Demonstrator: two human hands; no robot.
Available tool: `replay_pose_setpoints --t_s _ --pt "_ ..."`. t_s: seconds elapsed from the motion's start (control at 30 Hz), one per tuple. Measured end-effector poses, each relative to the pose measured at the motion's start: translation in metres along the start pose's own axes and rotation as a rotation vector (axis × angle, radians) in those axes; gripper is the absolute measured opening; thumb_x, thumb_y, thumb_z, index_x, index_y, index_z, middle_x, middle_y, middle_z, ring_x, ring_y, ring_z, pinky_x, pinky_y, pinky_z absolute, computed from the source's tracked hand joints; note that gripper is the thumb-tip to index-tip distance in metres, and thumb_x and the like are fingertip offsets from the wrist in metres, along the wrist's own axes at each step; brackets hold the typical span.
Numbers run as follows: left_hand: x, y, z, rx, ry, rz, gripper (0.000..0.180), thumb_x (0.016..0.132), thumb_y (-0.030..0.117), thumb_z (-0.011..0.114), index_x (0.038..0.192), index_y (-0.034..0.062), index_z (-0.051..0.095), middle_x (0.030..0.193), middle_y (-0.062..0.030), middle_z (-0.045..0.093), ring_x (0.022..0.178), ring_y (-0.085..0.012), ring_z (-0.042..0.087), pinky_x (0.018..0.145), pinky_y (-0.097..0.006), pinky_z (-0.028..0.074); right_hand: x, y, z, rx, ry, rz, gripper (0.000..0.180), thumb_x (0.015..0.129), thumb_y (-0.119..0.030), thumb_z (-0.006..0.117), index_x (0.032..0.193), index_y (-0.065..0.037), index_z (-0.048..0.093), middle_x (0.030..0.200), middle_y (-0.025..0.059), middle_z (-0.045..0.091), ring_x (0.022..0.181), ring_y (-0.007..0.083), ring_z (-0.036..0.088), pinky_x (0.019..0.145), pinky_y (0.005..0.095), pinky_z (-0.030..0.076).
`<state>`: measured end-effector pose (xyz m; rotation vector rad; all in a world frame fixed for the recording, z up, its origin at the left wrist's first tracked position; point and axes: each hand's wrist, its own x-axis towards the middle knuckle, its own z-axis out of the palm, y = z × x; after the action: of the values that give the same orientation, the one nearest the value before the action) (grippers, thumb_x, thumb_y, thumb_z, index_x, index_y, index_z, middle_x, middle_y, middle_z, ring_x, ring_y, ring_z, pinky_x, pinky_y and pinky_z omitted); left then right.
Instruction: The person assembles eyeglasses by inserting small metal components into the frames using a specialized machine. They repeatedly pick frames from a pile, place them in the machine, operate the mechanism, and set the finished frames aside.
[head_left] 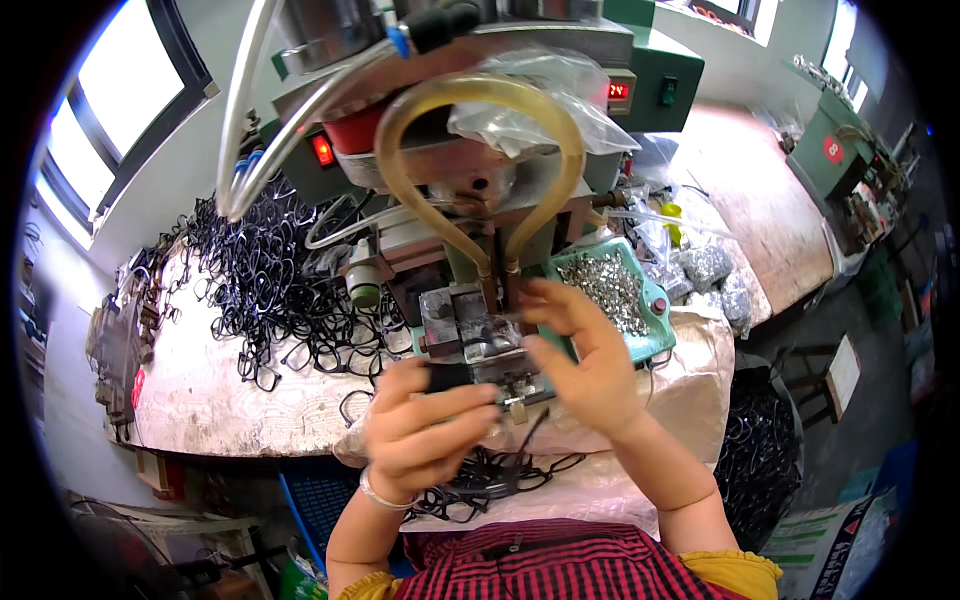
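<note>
- The left hand (pixel 430 430), blurred, is at the near left side of a metal fixture (pixel 490 335), its fingers curled; whether it grips anything cannot be told.
- The right hand (pixel 590 370), also blurred, is at the fixture's right side, thumb and forefinger spread apart; whether their tips touch the metal is unclear.
- The two hands are apart from each other, with the fixture between and just beyond them.
- A pale bracelet (pixel 385 492) circles the left wrist.
- Below the hands, black eyeglass frames (pixel 470 500) lie near the red-checked apron (pixel 550 560).
- Just right of the fixture, a turquoise tray (pixel 650 346) holds many small metal parts (pixel 605 290).
- Above the fixture, a yellowish tube (pixel 390 130) arches in front of the machine, near a clear plastic bag (pixel 550 100).
- A red display (pixel 618 91) glows on the machine's right side.
- To the left, a large heap of black frames (pixel 270 270) spreads over the worktable (pixel 220 410).
- Farther out are a blue crate (pixel 310 505) at lower left, a stool (pixel 843 375) at right and a window (pixel 130 75) at upper left.
</note>
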<state>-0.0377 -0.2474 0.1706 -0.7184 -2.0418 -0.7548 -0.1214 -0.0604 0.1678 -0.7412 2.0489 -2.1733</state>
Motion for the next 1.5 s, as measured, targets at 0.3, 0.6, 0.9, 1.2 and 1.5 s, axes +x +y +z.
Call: replay_pose_setpoints --t_s 0.3,0.6,0.9,1.2,1.5 --pt "0.004 -0.011 0.023 -0.036 -0.173 0.094 0.027 0.069 0.017 0.07 0.096 0.0122 0.073 0.103 -0.0015 0.07 0.077 -0.0222 0.052 0.086 -0.044 0.049 0.008 0.106 -0.101 -1.023 0.302 -0.235 0.015 0.073 -0.011 0.073 0.087 -0.008 0.071 0.118 0.0198 0.061 0.121 0.0388 0.052 0.099 0.0454 0.043" --pt "-0.048 0.013 0.017 0.028 -0.023 -0.096 0.042 0.082 0.011 0.071 0.122 0.0101 0.06 0.133 -0.011 0.06 0.097 -0.0298 0.058 0.11 -0.05 0.037 0.03 0.119 -0.101 -0.992 0.156 -0.334 0.02 0.073 0.0 0.06 0.093 0.003 0.061 0.105 0.0208 0.064 0.099 0.0403 0.059 0.092 0.0442 0.047" --pt "-0.148 -0.109 -0.168 0.882 0.123 -0.724 0.02 0.077 0.008 0.069 0.096 0.0053 0.066 0.105 -0.0115 0.062 0.101 -0.0327 0.056 0.087 -0.042 0.047 0.017 0.1 -0.093 -0.207 0.198 0.15 0.02 0.091 -0.011 0.065 0.106 0.001 0.068 0.099 0.0087 0.07 0.082 0.0181 0.061 0.079 0.032 0.051" --pt "-0.217 -0.258 -0.152 1.059 0.173 -0.981 0.031 0.073 0.002 0.058 0.1 0.0089 0.071 0.09 -0.0165 0.068 0.09 -0.0339 0.063 0.084 -0.044 0.049 0.046 0.173 -0.099 -0.323 0.284 -0.095 0.022 0.09 -0.001 0.061 0.112 0.003 0.066 0.108 0.0127 0.069 0.097 0.0201 0.065 0.089 0.0301 0.05" --pt "-0.167 -0.202 -0.169 1.12 -0.145 -0.947 0.014 0.093 0.02 0.053 0.092 0.0091 0.063 0.073 -0.0161 0.064 0.072 -0.0352 0.063 0.059 -0.049 0.048 -0.041 0.07 -0.09 -0.482 0.394 -0.043 0.012 0.08 0.004 0.066 0.09 0.0 0.07 0.087 0.0077 0.068 0.084 0.0179 0.064 0.079 0.0293 0.048"
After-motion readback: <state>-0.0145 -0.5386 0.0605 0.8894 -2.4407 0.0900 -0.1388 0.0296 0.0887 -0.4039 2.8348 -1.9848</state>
